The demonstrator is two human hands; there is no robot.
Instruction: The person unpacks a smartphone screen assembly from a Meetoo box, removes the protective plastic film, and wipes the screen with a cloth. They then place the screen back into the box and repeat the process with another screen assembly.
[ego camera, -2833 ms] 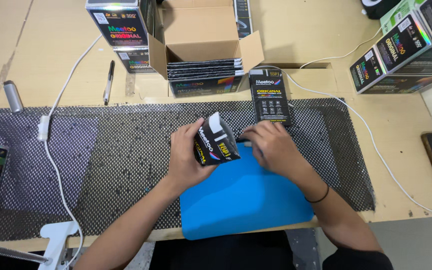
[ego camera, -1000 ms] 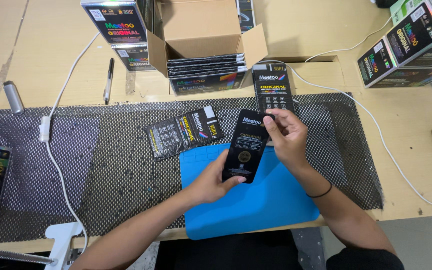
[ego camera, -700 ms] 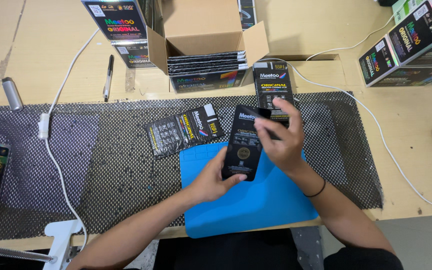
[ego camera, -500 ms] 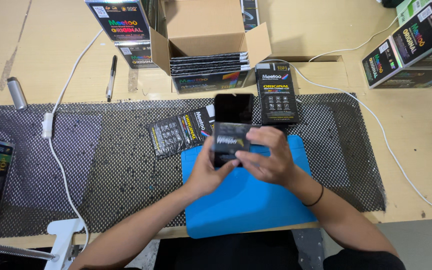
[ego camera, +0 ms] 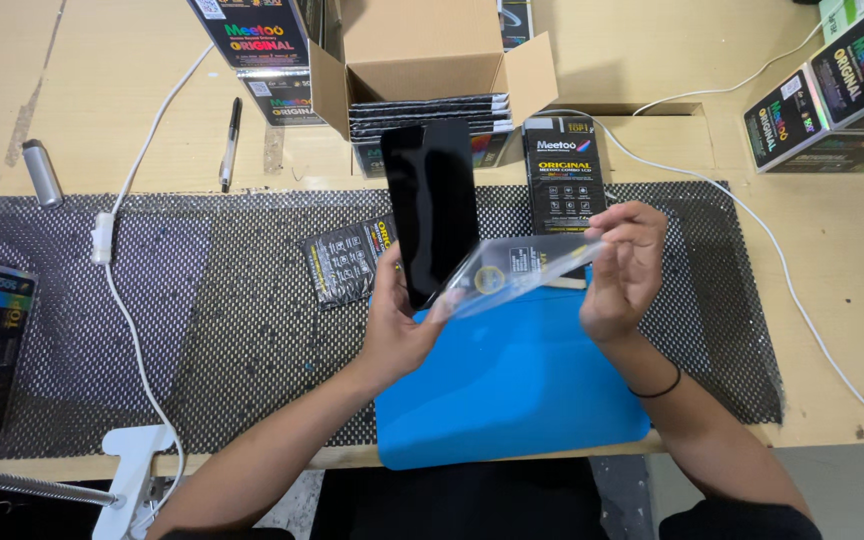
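- The left hand (ego camera: 392, 335) holds a black screen panel (ego camera: 432, 210) upright by its lower end, fingers closed around the bottom edge, above the far edge of the blue mat (ego camera: 512, 390).
- The right hand (ego camera: 624, 272) pinches one end of a clear protective film (ego camera: 517, 272) between thumb and fingers; the other end of the film meets the panel's lower edge, so the film looks mostly peeled away but not fully free.
- Judging from this, the panel is out of its wrapping: an opened black pouch (ego camera: 347, 262) lies flat on the black mesh liner (ego camera: 202, 300) just left of the hands. Pulling the film clear and setting the panel down appear to remain.
- A sealed black packet (ego camera: 564, 175) lies beyond the right hand, apart from it.
- An open cardboard box (ego camera: 422, 60) with more packets stands at the back of the counter (ego camera: 102, 90), with printed cartons (ego camera: 262, 45) beside it and a pen (ego camera: 231, 140) to the left.
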